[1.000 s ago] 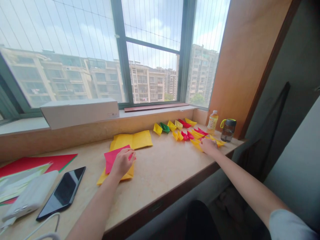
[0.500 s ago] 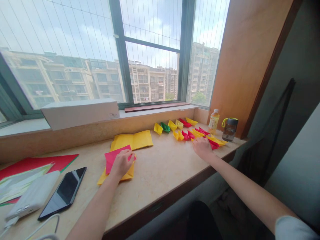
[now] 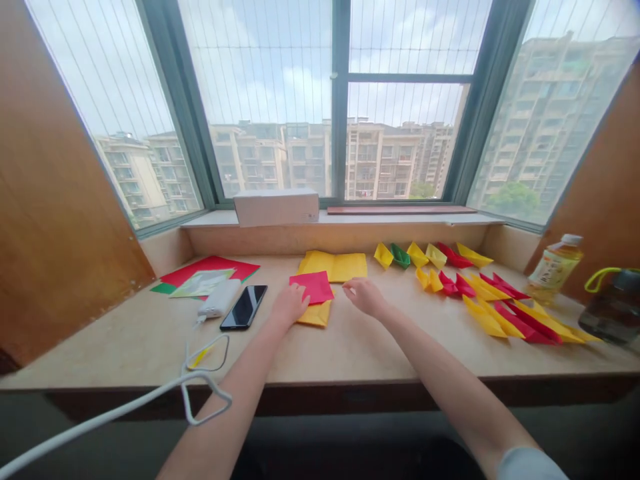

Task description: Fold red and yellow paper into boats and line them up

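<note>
At the left edge of a square of pinkish-red paper (image 3: 316, 287), my left hand (image 3: 291, 304) has its fingers curled on the sheet. That sheet lies over a folded piece of yellow paper (image 3: 316, 315). My right hand (image 3: 366, 297) is just right of the red sheet, apart from it, with its fingers loosely bent and nothing visible in them. Behind both hands lies a stack of yellow paper (image 3: 345, 267) with a crease down its middle. Folded paper boats in yellow, green and red stand in rows to the right, among them a green boat (image 3: 400, 256) and a yellow boat (image 3: 483, 316).
Left of my left arm are a black phone (image 3: 244, 307), a white power bank (image 3: 220, 298) and red paper sheets (image 3: 245, 268). A white cable (image 3: 125, 408) loops in front. A drink bottle (image 3: 555, 270) and a dark cup (image 3: 615, 307) stand far right. A white box (image 3: 277, 208) rests on the sill.
My right hand has left the paper boats and come leftward beside the red sheet. My left hand stays at that sheet. The view has turned to the left.
</note>
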### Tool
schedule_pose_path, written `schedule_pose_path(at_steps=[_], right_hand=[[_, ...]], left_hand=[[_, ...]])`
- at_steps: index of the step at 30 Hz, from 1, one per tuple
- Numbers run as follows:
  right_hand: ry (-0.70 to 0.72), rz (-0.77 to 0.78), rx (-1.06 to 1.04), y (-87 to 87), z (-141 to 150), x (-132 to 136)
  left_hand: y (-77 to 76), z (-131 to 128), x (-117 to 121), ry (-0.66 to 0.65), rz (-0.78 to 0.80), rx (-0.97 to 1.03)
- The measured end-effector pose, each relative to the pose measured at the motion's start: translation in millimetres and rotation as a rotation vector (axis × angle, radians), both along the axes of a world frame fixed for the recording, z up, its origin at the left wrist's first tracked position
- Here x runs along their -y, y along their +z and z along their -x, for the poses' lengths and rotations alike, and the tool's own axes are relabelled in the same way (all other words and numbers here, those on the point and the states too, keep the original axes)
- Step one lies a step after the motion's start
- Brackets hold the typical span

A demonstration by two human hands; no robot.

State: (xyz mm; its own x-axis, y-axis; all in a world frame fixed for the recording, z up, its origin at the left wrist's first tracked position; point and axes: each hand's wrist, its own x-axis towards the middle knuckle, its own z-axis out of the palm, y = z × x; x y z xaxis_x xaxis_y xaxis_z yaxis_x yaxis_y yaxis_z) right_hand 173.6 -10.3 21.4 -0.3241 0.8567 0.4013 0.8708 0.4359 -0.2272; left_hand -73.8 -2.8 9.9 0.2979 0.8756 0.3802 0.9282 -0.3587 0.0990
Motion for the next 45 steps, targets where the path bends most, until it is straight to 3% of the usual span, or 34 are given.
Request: schedule_pose_path(at_steps=[4,10,13,20,23,27,31,35,41,45], right_hand=[[0.091,-0.007,-0.073,-12.6,34.5,-9.2],[0.211,-0.026,-0.149,-34.6,24.4,-3.1],[0.259,-0.036,-0.141,-35.6,19.0,0.4],[0.184,-0.106,-0.11,-27.6,19.4,-0.1],[0.16,-0.167,-0.263,-25.3,13.8,-0.6],[0.148,-0.238,-0.642,-19.5,4.8,2.2],[0.104,-0.151,-0.862,-13.3,0.7,6.3],[0.085,-0.115,-1.018,-11.5,3.1,6.2],[0.278,0.25,-1.313,-15.7,7.7,0.5],[0.178,0.238,-1.346,-21.4,1.8,-7.0]], left_hand=[[-15.0,6.7,7.8,0.017,-0.01,0.023],[-18.1,1.4,6.8,-0.064,0.018,0.174],[-14.6,-1.3,10.0,-0.102,0.024,0.235],[-11.7,-2.6,24.5,-0.193,0.008,0.195],[-8.3,-0.8,26.6,-0.278,-0.031,0.285],[-2.6,0.8,28.0,-0.319,-0.116,0.357],[-1.6,-4.6,32.8,-0.356,-0.11,0.546],[-0.9,-20.3,31.8,-0.336,0.056,1.075],[8.3,-49.0,7.4,-0.333,0.149,1.289],[2.2,-58.7,0.5,-0.331,0.223,1.39]])
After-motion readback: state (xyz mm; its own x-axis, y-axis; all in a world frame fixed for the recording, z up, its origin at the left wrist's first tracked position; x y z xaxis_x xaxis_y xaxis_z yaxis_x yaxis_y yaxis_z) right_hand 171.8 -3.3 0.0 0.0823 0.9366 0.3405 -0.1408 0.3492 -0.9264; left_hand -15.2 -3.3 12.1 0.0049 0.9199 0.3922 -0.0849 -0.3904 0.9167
